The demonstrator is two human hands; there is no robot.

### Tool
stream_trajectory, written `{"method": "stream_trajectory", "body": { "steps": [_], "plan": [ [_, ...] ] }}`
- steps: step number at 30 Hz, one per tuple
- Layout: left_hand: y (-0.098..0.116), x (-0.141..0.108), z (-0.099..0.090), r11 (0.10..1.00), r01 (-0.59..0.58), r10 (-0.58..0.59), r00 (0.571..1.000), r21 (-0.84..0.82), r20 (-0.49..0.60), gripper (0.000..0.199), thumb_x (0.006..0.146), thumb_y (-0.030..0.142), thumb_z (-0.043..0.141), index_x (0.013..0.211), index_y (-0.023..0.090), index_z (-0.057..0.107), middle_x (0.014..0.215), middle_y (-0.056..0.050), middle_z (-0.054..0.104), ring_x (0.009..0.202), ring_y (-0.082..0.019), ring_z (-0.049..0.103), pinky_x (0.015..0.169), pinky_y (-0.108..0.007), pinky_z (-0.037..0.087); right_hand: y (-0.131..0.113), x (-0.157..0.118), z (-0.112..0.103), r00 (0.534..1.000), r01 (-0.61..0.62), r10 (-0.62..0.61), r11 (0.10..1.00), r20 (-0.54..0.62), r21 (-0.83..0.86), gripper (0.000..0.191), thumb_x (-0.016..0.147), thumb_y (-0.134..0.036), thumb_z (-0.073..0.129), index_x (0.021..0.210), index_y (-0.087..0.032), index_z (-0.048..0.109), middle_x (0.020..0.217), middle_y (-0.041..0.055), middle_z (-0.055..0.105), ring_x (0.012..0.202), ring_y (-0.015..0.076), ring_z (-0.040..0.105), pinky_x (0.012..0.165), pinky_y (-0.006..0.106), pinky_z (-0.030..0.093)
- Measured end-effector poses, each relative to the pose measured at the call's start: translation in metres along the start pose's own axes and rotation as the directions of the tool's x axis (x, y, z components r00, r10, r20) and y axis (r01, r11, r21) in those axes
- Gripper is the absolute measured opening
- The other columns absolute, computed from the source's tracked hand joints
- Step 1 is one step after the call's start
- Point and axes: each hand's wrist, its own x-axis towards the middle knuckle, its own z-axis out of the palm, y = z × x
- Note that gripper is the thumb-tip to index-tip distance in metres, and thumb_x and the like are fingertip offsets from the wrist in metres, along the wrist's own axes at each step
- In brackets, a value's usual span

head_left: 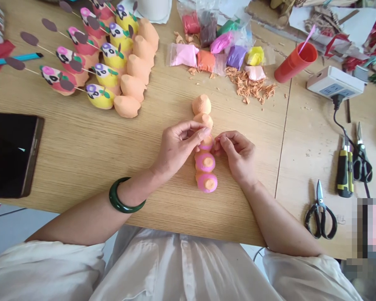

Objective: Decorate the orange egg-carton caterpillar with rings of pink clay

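1. Stuff around the work on the wooden table (81, 154): painted bird figures on sticks (72, 62) at top left, a dark tablet (12, 154) on the left, and black-handled scissors (320, 211) and a white power strip (335, 82) on the right.
2. The line of orange pulp cups (204, 162) sits mid-table between both hands, with pink around the nearest three.
3. Left hand (178, 150) and right hand (236, 156) have their fingers drawn together, pinching at the third cup from the near end.
4. A red cup (296, 62) has a pink stick poking out. Clear bags of colored modeling clay (216, 46) lie up top.
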Motion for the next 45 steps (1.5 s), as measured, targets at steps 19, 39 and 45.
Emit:
{"method": "stream_trajectory", "body": {
  "steps": [19, 39, 45],
  "plan": [
    [-0.008, 0.0, -0.001, 0.973, 0.099, -0.107, 0.994, -0.207, -0.026, 0.034, 0.096, 0.055, 0.081, 0.091, 0.022, 0.083, 0.08, -0.001, 0.073, 0.076, -0.014, 0.071, 0.077, -0.028, 0.062, 0.003, 0.004, -0.007, 0.997, -0.031, 0.033, 0.999, -0.076, 0.035, 0.031, 0.096, -0.053, 0.076, 0.091, -0.023, 0.072, 0.066, -0.0055, 0.051, 0.055, 0.0099, 0.041, 0.048, 0.025, 0.035],
    [-0.009, -0.01, 0.002, 0.983, 0.145, -0.145, 0.989, -0.114, 0.009, 0.025, 0.087, 0.035, 0.092, 0.109, 0.03, 0.08, 0.117, -0.002, 0.076, 0.087, -0.014, 0.074, 0.088, -0.031, 0.066, 0.014, -0.004, -0.003, 0.96, 0.135, -0.173, 0.974, -0.22, -0.18, 0.004, 0.101, -0.024, 0.067, 0.099, -0.025, 0.07, 0.097, 0.0029, 0.062, 0.076, 0.0159, 0.064, 0.068, 0.033, 0.061],
    [-0.006, -0.007, -0.002, 0.982, 0.115, -0.112, 0.993, -0.147, 0.026, 0.017, 0.097, 0.033, 0.082, 0.113, 0.029, 0.081, 0.084, 0.002, 0.076, 0.078, -0.013, 0.075, 0.082, -0.03, 0.064, 0.006, -0.001, -0.003, 0.98, 0.116, -0.127, 0.99, -0.152, -0.081, 0.005, 0.094, -0.026, 0.074, 0.099, -0.026, 0.074, 0.09, 0.0013, 0.062, 0.079, 0.0175, 0.059, 0.075, 0.034, 0.061]
  ]
}}
